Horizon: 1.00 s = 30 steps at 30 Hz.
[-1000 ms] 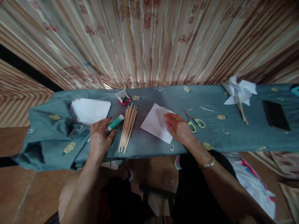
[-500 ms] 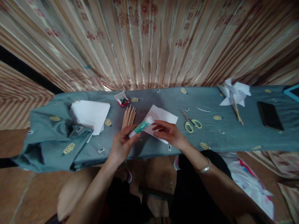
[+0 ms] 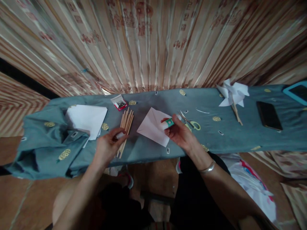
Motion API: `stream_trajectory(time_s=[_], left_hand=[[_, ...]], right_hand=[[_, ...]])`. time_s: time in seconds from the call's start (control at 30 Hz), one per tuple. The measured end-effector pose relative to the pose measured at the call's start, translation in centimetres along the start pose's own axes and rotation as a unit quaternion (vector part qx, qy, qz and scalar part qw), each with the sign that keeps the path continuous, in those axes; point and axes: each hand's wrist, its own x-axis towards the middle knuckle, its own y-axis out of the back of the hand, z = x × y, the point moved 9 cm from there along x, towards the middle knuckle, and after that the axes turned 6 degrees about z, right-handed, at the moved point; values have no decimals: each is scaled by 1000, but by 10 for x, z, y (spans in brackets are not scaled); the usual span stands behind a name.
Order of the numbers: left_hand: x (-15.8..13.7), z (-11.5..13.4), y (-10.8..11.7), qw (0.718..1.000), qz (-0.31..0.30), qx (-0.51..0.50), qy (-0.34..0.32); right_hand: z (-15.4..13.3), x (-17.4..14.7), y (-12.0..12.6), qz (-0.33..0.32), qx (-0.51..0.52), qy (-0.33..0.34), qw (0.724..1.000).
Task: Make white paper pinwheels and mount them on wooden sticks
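A glue stick (image 3: 169, 123) with a green label is gripped in my right hand (image 3: 180, 133), held over the right edge of a square white paper (image 3: 153, 125) with creases in it. My left hand (image 3: 109, 145) pinches a small white cap (image 3: 119, 135) between thumb and fingers. That hand is above a bundle of thin wooden sticks (image 3: 127, 120) on the cloth. Just right of my right hand lie scissors (image 3: 194, 125) with yellow-green handles, partly hidden by the hand.
A stack of white paper (image 3: 87, 119) lies at the left, beside bunched cloth. Behind the sticks is an open red box (image 3: 120, 103) of small metal pieces. A paper pinwheel (image 3: 233, 92), a black phone (image 3: 269, 115) and a blue-framed device (image 3: 297, 92) are at the right.
The glue stick has passed from my left hand to my right. My left hand has moved left, now with the white cap in it. The view has shifted slightly right.
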Motion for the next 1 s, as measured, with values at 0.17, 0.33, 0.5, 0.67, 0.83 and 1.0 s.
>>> stream_trajectory(time_s=[0.17, 0.33, 0.5, 0.67, 0.83, 1.0], left_hand=[[39, -26, 32, 974, 34, 218, -44], [51, -34, 14, 967, -2, 238, -93], [50, -38, 20, 966, 14, 247, -74], [43, -19, 44, 963, 119, 226, -83], [3, 58, -25, 938, 76, 68, -331], [-27, 82, -115, 920, -71, 69, -380]], right_hand=[[7, 1, 5, 16, 54, -55, 997], [11, 4, 7, 34, 63, -68, 995], [10, 9, 11, 58, 30, -48, 997], [-20, 6, 20, 89, -73, 84, 990], [-53, 0, 26, 107, -173, 191, 960], [-49, 5, 29, 118, -252, 208, 938]])
